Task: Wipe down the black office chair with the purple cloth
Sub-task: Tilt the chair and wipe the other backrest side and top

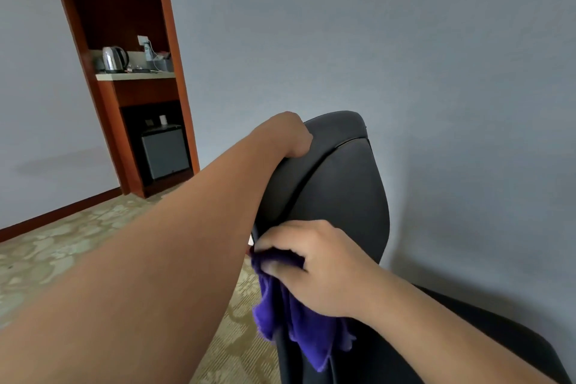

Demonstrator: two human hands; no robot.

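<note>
Left hand (285,134) grips the chair's (343,190) top edge, fingers apparently curled behind it; right hand (318,265) bunches the cloth (299,337) against its side edge.

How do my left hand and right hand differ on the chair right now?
The left hand grips the chair at its top; the right hand is lower, at its side edge. The left hand holds no cloth; the right hand holds the cloth. Both are at the chair's back.
</note>
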